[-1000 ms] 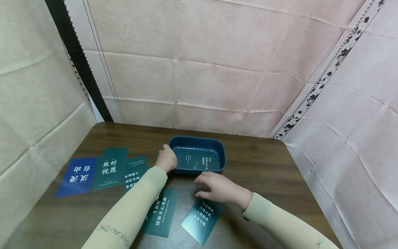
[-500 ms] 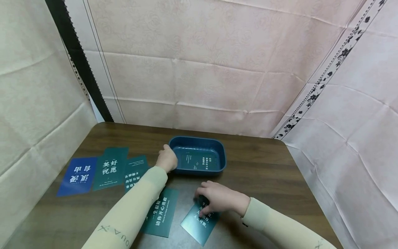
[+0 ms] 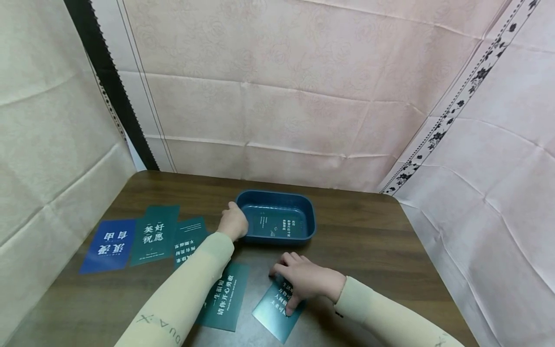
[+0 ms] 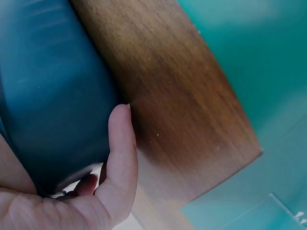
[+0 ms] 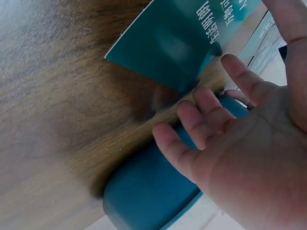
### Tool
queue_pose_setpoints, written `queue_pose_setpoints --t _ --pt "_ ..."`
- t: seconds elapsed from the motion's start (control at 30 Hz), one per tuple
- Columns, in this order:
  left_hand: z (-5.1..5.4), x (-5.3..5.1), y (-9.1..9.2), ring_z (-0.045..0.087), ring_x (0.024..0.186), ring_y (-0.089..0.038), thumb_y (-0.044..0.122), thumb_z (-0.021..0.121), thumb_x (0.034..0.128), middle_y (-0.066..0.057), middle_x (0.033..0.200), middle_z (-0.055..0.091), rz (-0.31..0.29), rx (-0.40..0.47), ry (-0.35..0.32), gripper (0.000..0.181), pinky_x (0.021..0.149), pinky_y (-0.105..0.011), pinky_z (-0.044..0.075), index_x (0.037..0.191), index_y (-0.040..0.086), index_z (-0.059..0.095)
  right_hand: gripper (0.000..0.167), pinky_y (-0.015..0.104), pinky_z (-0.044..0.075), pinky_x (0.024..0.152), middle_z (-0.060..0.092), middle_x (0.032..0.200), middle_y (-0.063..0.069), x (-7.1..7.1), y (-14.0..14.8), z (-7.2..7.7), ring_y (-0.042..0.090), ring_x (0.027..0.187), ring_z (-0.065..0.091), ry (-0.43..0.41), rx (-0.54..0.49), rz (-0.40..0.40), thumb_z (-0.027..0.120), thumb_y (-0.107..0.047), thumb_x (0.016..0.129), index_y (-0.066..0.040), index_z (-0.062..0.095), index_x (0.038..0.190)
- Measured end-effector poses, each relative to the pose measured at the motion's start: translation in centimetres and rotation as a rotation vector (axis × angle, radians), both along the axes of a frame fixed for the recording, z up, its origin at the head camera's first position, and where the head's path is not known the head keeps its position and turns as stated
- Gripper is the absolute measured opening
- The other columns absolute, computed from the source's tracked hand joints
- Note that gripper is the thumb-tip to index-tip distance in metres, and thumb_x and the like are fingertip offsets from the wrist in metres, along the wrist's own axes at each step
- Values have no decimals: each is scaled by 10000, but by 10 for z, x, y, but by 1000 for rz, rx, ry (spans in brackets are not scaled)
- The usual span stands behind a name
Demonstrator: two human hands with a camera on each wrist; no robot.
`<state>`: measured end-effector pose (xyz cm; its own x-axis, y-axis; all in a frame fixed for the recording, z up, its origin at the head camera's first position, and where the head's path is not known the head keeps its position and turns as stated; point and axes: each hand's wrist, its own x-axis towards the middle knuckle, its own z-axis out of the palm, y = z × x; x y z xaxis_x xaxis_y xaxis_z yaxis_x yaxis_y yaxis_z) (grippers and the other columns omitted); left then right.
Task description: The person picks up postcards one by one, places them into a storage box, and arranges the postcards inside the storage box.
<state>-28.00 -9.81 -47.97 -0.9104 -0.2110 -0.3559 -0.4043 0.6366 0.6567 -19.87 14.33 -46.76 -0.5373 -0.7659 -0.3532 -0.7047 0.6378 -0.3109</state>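
Note:
My left hand point(image 3: 232, 222) grips the left end of a dark blue tray point(image 3: 275, 193); in the left wrist view a finger of that hand point(image 4: 120, 163) lies along the tray's outer wall point(image 4: 57, 91). Inside the tray lies a green card point(image 3: 277, 224). Below the tray my right hand point(image 3: 309, 280) is over a green card with white writing point(image 3: 274, 318), its thumb low over the card and its fingers near the upper edge. The right wrist view shows the right hand point(image 5: 240, 148) with fingers apart and loosely bent, beside this card point(image 5: 165, 45).
On the wooden table's left side lie a blue card point(image 3: 106, 246), a green card point(image 3: 152, 236) and another green card point(image 3: 191, 231) partly behind the left arm. A further green card point(image 3: 227, 299) lies between the arms. Pale cloth point(image 3: 269, 115) hangs behind the table.
My right hand has moved down from the tray's front edge onto the card, and its thumb and fingers have spread. The left hand and the tray have stayed in place.

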Motion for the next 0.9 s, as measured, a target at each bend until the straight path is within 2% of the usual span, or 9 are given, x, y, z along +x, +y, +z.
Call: queue_pose_setpoints --t 0.53,0.67,0.9 --pt "0 -1 -1 599 817 -366 43 566 987 -327 1296 394 0 4 -1 663 498 -350 532 1479 -4 124 879 400 425 1037 424 1291 -58 1 -7 -4 150 1154 410 78 73 9 930 -512 626 -352 471 1359" --pt "0 -1 -1 600 814 -367 35 568 985 -321 1282 398 4 8 0 656 495 -351 534 1472 -1 130 866 385 429 1011 424 1274 -50 2 -9 -5 156 1135 406 105 72 13 908 -565 619 -343 484 1341" --pt "0 -1 -1 603 804 -365 42 572 985 -317 1276 399 1 12 1 654 495 -350 536 1468 -1 134 789 388 431 1012 429 1274 -51 1 -9 -8 151 1129 407 103 78 3 894 -581 621 -332 524 1272"
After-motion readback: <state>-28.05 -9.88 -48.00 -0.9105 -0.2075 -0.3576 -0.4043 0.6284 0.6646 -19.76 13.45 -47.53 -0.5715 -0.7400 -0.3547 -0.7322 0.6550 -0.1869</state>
